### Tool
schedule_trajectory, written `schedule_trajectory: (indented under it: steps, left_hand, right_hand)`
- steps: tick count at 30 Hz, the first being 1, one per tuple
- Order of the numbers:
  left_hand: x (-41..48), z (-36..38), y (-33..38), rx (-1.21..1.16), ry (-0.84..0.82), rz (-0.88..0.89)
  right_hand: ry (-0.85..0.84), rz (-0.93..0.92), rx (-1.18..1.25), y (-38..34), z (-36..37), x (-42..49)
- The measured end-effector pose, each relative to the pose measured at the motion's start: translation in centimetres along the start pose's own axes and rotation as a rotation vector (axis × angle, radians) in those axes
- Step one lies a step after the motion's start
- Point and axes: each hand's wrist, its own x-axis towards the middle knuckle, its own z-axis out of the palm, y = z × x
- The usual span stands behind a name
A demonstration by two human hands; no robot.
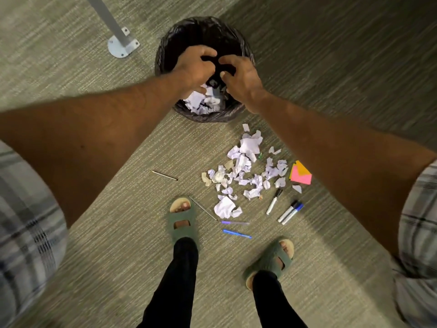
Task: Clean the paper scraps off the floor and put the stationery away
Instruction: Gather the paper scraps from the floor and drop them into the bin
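A bin lined with a black bag (pixel 238 41) stands on the carpet, with white paper scraps (pixel 203 101) inside at its near side. Both hands hover over its mouth: my left hand (pixel 194 67) and my right hand (pixel 241 76), fingers spread and curled down, nothing visibly held. On the floor just in front of the bin lies a heap of torn white scraps (pixel 246 171). Around it lie three markers (pixel 274 201) (pixel 287 211) (pixel 292 213), two blue pens (pixel 236 233) (pixel 235 223), two thin pencils (pixel 164 175) (pixel 203 208) and pink and orange sticky notes (pixel 300 174).
A grey metal table leg with a round floor plate (pixel 121 45) stands left of the bin. My feet in green sandals (pixel 182 221) (pixel 272 259) stand close behind the scraps and pens. A small green pin (pixel 260 156) sits among the scraps.
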Motion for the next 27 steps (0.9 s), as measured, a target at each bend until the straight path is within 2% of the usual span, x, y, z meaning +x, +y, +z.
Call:
schedule_trajectory:
  steps: [7,12,15,19,22,27]
  left_hand:
    - [-0.7,1.7,-2.6,0.098,0.03,0.057]
    - [-2.7,4.5,-6.6,0.144,0.062,0.191]
    - [-4.1,7.1,-9.2,0.161,-0.015,0.203]
    - [-5.3,10.9,-12.7,0.286,-0.116,0.196]
    - [-5.7,14.0,-15.4,0.421,-0.15,0.137]
    - [-4.8,19.0,-20.7,0.607,-0.252,0.049]
  right_hand:
    - [0.023,-0.002,-0.055,2.8,-0.5,-2.3]
    - [0.005,0.059,-0.081,8.0,0.3,-4.3]
    - [-0.042,0.086,-0.13,12.3,1.5,-5.7]
    - [-0.178,0.083,-0.412,18.3,3.5,-7.7]
    - [-0.183,0.051,-0.417,22.2,5.1,-9.8]
    - [-0.319,0.066,-0.535,28.1,8.1,-12.1]
